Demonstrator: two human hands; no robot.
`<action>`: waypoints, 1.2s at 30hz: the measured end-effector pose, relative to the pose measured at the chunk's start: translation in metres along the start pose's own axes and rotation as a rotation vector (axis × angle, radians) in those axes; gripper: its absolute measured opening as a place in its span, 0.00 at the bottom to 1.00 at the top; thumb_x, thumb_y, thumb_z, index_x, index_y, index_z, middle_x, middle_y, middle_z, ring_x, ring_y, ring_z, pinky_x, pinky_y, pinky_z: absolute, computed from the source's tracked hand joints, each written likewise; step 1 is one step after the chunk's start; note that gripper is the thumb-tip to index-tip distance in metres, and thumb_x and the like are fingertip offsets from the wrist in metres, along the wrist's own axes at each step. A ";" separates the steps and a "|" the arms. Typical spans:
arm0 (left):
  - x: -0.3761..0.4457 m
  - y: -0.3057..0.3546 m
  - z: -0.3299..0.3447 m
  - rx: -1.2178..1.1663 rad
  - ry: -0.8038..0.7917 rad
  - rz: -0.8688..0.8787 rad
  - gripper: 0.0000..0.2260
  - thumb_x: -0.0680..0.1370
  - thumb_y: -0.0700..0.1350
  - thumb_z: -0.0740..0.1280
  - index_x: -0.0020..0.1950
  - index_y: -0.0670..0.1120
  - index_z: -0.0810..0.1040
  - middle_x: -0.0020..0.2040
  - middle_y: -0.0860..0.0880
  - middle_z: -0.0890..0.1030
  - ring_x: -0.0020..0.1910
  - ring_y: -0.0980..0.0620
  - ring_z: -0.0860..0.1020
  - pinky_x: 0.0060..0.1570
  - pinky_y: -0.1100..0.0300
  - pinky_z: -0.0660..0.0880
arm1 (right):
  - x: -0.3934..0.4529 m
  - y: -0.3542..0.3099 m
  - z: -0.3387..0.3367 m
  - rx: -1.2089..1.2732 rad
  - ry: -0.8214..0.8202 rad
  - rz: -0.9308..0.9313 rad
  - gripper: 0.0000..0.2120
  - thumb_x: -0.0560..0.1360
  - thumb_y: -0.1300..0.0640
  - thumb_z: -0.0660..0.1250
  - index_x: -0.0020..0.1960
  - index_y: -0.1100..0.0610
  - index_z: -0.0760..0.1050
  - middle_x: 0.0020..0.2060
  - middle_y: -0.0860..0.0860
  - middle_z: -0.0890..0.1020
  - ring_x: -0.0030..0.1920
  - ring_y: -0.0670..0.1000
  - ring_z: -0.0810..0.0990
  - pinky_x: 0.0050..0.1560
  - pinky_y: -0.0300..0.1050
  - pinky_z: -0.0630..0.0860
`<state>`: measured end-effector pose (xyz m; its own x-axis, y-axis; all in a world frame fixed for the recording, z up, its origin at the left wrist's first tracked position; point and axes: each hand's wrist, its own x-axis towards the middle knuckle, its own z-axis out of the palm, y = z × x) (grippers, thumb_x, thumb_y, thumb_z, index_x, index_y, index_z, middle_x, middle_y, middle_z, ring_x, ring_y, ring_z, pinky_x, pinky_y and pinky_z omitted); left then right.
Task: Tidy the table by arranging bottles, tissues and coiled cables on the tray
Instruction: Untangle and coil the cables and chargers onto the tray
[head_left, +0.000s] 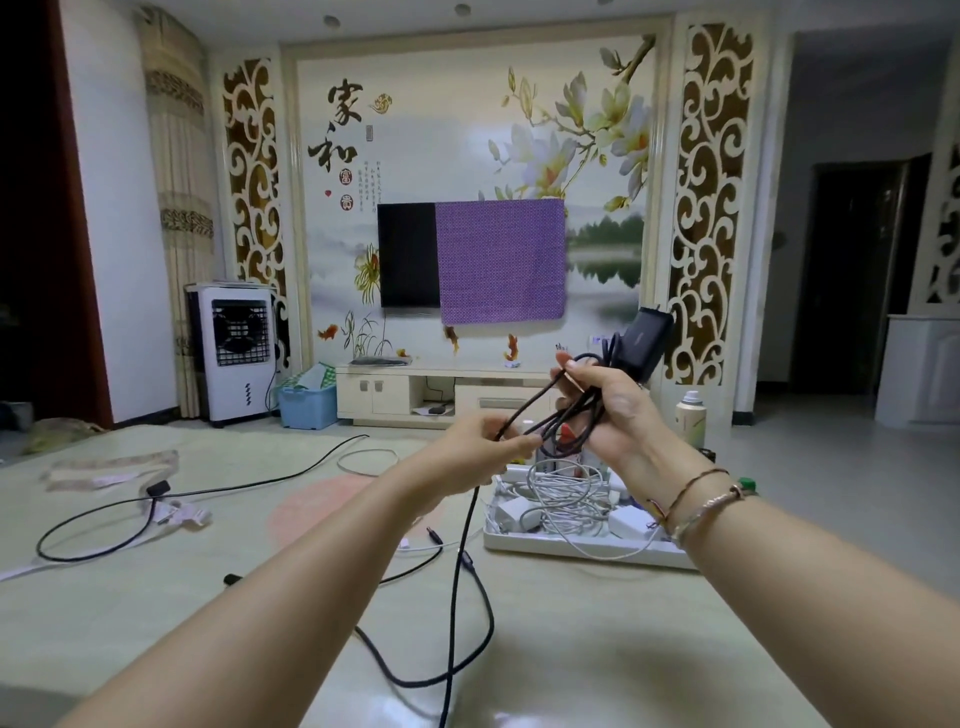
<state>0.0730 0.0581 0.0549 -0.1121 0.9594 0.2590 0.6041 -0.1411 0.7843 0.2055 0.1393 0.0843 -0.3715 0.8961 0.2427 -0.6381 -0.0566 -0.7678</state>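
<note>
Black cable (462, 561): mid-coil, held up in the air over the table (597, 649), in front of the tray; part looped, long tail hanging down and lying in a loose curve on the tabletop.
Right hand (613, 405): fingers curled round several finished loops, black charger brick (644, 343) sticking up just above the hand.
Left hand (483, 447): thumb and fingertips pinching the free run of cable just beside the loops, feeding the next turn by the look of it.
Tray (571, 545): white, on the table below the right wrist.
Done so far: white cables (566, 493) bundled on the tray with white adapters (631, 522) beside them; at least one bottle stands behind the hands at the tray's far side, mostly hidden.
Spray bottle (691, 415): upright behind the right hand, near the tray's far corner; on or off the tray, cannot tell.
Left to do, cables: second black cable (156, 504) sprawls uncoiled on the left of the table; thin white cable (363, 462) lies in a loop past the left hand; a plug end (434, 535) lies loose just left of the tray.
Left to do, tissues: tissue packs (109, 470) far left on the table, well apart from the tray.
Progress call: roughly halfway, maybe less; current coil unfinished, several loose items not yet on the tray.
</note>
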 end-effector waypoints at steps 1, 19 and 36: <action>0.000 -0.003 0.000 0.030 -0.016 -0.003 0.14 0.78 0.54 0.66 0.49 0.44 0.79 0.45 0.47 0.76 0.41 0.52 0.72 0.37 0.62 0.68 | 0.001 0.002 -0.001 -0.003 0.012 0.002 0.12 0.78 0.69 0.59 0.39 0.55 0.69 0.42 0.49 0.81 0.39 0.47 0.80 0.32 0.37 0.68; 0.017 -0.035 0.009 0.039 0.327 0.187 0.09 0.79 0.45 0.65 0.43 0.44 0.81 0.29 0.52 0.76 0.23 0.60 0.70 0.31 0.62 0.68 | 0.018 0.040 -0.022 -0.108 -0.126 0.102 0.06 0.77 0.65 0.63 0.52 0.58 0.75 0.50 0.54 0.84 0.43 0.45 0.82 0.33 0.34 0.67; 0.011 -0.042 0.023 -0.156 0.303 0.092 0.10 0.78 0.51 0.67 0.47 0.46 0.81 0.36 0.50 0.80 0.28 0.59 0.73 0.29 0.69 0.68 | 0.017 0.043 -0.024 -0.174 -0.098 0.043 0.07 0.78 0.64 0.63 0.51 0.62 0.79 0.36 0.50 0.80 0.32 0.42 0.74 0.33 0.33 0.70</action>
<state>0.0644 0.0801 0.0122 -0.3058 0.8283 0.4694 0.4969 -0.2817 0.8208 0.1886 0.1628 0.0411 -0.4649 0.8470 0.2577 -0.4976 -0.0093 -0.8674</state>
